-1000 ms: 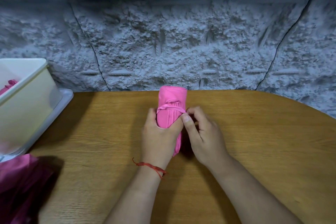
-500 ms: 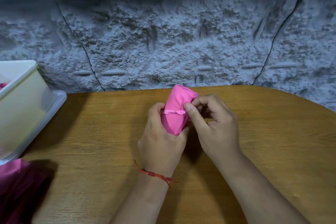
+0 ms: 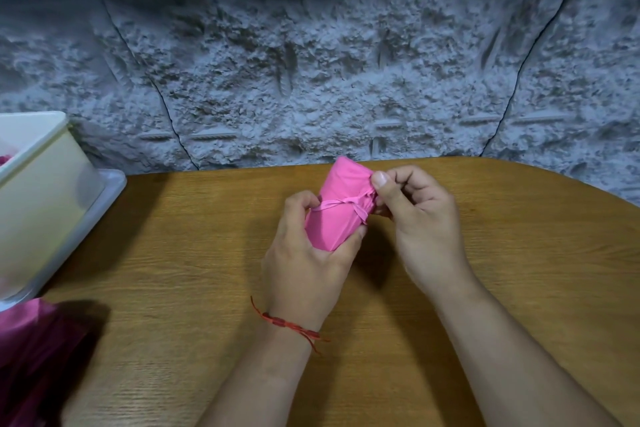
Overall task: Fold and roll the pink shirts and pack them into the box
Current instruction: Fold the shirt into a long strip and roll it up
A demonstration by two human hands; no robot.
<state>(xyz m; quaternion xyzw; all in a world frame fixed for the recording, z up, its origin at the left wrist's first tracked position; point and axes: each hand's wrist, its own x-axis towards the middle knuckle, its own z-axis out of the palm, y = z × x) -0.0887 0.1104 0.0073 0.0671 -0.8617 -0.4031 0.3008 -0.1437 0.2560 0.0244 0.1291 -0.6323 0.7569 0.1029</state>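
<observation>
With the rolled pink shirt (image 3: 341,211) held over mid-desk (image 3: 519,253), the left hand (image 3: 304,253) wrapped round its near end and the right hand (image 3: 422,218) pinching the thin tie (image 3: 339,203) at its 3 o'clock side, I'd squeeze firmly while tucking, before carrying it to the box (image 3: 41,191) at 9 o'clock.

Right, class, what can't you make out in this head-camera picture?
Head view only:
Box: inside cut off by the left edge.
Pink cloth, bottom left: cut by the corner, blurred.
Rolled shirt: its near end hidden by the left hand.
Tie: its right end covered by the right hand.
</observation>
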